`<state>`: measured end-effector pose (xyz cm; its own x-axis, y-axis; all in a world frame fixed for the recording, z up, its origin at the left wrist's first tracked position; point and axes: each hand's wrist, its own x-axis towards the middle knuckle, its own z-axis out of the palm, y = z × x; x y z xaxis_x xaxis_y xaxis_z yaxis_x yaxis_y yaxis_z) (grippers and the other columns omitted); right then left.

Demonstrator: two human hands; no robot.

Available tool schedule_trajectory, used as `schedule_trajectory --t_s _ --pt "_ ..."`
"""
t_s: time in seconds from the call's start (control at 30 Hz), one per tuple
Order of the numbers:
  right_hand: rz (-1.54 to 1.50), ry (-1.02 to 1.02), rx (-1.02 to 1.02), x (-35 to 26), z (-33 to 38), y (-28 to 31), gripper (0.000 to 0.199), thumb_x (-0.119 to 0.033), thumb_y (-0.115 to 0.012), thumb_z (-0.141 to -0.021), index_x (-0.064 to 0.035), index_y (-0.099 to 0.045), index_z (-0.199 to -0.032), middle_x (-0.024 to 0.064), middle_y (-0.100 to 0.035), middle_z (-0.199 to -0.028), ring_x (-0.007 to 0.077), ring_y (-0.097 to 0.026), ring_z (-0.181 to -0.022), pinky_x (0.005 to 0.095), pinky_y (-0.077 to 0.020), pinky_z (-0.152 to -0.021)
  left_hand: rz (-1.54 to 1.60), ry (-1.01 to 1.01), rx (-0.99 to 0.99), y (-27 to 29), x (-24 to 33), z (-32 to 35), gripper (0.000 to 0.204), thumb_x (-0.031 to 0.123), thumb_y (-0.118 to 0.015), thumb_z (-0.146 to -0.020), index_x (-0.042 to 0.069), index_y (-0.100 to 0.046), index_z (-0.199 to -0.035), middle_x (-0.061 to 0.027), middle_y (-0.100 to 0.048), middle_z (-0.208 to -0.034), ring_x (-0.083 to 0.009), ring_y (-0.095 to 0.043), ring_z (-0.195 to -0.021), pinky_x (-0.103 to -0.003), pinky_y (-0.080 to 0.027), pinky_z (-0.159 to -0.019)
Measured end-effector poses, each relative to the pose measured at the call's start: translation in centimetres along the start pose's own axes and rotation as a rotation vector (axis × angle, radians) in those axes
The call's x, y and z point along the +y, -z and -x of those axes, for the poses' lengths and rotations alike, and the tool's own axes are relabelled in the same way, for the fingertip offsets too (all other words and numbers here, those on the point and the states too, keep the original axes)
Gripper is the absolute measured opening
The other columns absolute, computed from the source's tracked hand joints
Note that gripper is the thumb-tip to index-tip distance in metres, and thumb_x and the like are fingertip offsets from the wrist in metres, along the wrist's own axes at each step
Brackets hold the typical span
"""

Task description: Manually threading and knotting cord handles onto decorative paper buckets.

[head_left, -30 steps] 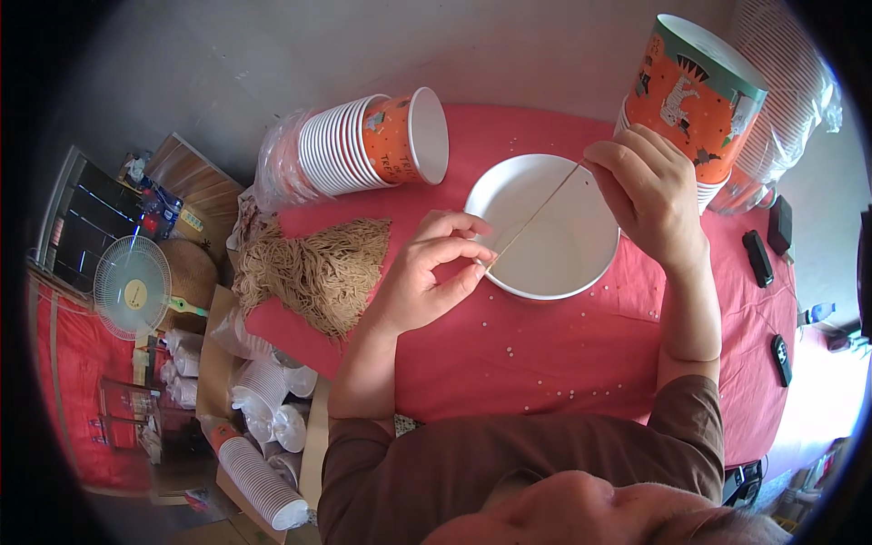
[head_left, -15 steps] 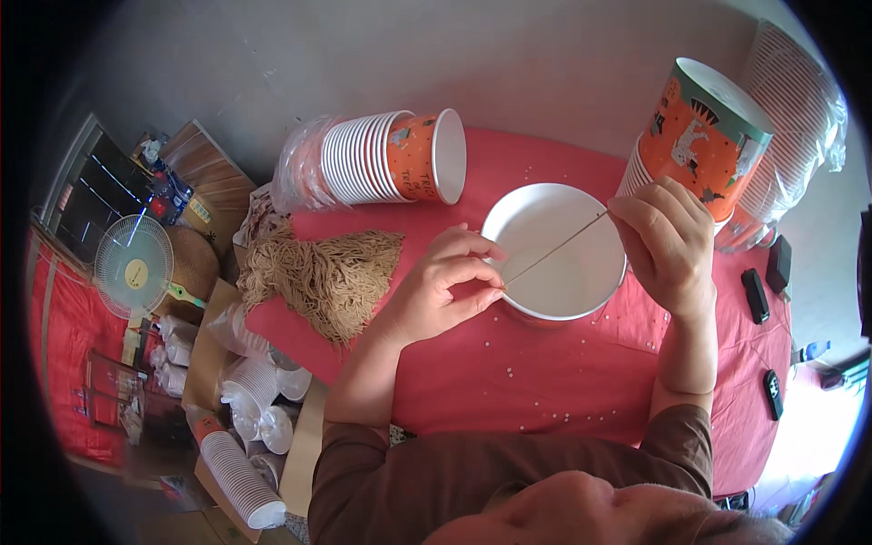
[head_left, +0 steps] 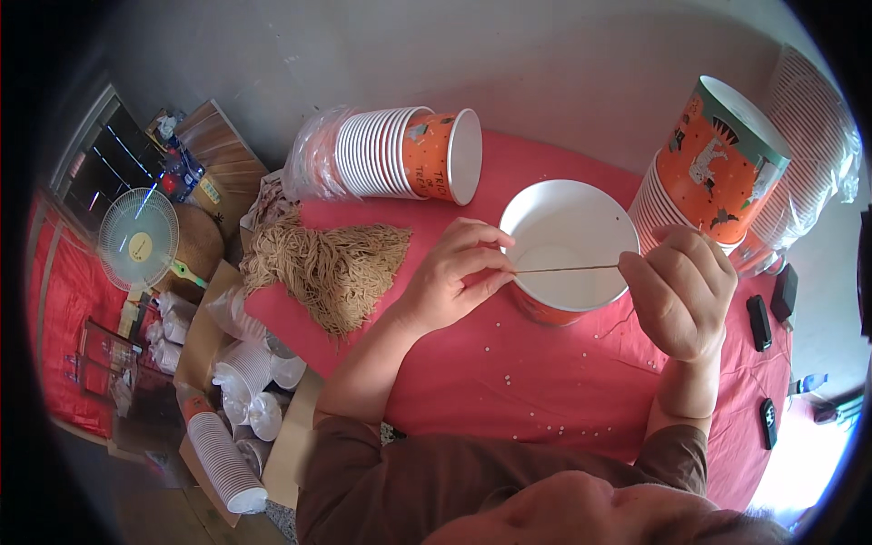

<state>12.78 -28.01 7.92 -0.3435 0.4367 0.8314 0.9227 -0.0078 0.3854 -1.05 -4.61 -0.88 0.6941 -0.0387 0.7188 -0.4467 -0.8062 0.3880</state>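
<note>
A thin brown cord (head_left: 568,269) runs almost level and taut between my two hands, across the near part of a paper bucket's mouth. My left hand (head_left: 461,274) pinches one end between thumb and fingertips, close to the bucket's left rim. At the right rim my right hand (head_left: 681,295) is closed on the other end, and a loose bit of cord hangs below it. The paper bucket (head_left: 556,315) stands upright, white inside and orange outside, with a small dark speck on its inner wall. Left of my left hand lies a tangled heap of tan cords (head_left: 336,272).
A wrapped stack of orange paper buckets (head_left: 381,154) lies at the back left; another stack (head_left: 718,168) stands at the right. Small white beads dot the red tablecloth (head_left: 454,391). Black devices (head_left: 758,322) lie at the right edge. A carton (head_left: 295,450) of cups sits lower left, near a fan (head_left: 139,238).
The cord has swung from slanting up to the right to nearly level, as my right hand came lower. My left hand keeps its pinch. The whole view has shifted slightly.
</note>
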Motion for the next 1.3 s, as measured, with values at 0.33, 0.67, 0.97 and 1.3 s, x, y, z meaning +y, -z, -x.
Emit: schedule_trajectory --t_s 0.33,0.67,0.97,1.3 --pt "-0.076 0.034 -0.006 -2.4 -0.5 -0.6 0.032 -0.008 -0.072 -0.058 -0.0075 -0.064 -0.089 -0.0014 -0.051 -0.07 0.0142 -0.055 -0.062 0.0303 -0.0552 -0.063 0.005 0.056 0.032 0.0 -1.5 0.4 0.016 0.005 -0.074 -0.082 0.009 -0.068 -0.096 -0.0045 -0.063 -0.112 -0.0255 -0.057 -0.106 -0.038 -0.049 -0.09" --pt "-0.195 -0.086 -0.089 -0.9 -0.1 -1.8 0.03 -0.01 -0.073 -0.062 -0.0046 -0.063 -0.09 0.0042 -0.056 -0.081 0.018 -0.059 -0.065 0.0306 -0.047 -0.05 -0.013 -0.162 0.088 -0.9 2.7 0.8 0.021 -0.002 -0.072 -0.075 0.003 -0.068 -0.094 -0.0123 -0.069 -0.097 -0.0257 -0.067 -0.081 -0.034 -0.053 -0.065" --pt "-0.795 -0.507 -0.097 -1.9 0.5 -1.3 0.02 0.013 -0.065 -0.08 0.0002 -0.063 -0.095 0.0098 -0.066 -0.081 0.018 -0.068 -0.069 0.0273 -0.0511 -0.055 -0.138 -0.136 -0.11 -3.5 1.9 1.3 0.048 0.01 -0.073 -0.082 0.006 -0.06 -0.128 -0.0117 -0.058 -0.123 -0.0248 -0.065 -0.095 -0.036 -0.056 -0.08" --pt "-1.622 -0.532 -0.49 0.9 0.4 0.1 0.018 0.006 -0.074 -0.081 0.005 -0.071 -0.099 0.0123 -0.072 -0.091 0.0203 -0.07 -0.082 0.0292 -0.0534 -0.07 -0.307 0.218 0.186 0.7 -4.4 1.1 0.034 -0.004 -0.054 -0.085 0.003 -0.056 -0.118 -0.0185 -0.049 -0.137 -0.0336 -0.055 -0.118 -0.043 -0.046 -0.101"
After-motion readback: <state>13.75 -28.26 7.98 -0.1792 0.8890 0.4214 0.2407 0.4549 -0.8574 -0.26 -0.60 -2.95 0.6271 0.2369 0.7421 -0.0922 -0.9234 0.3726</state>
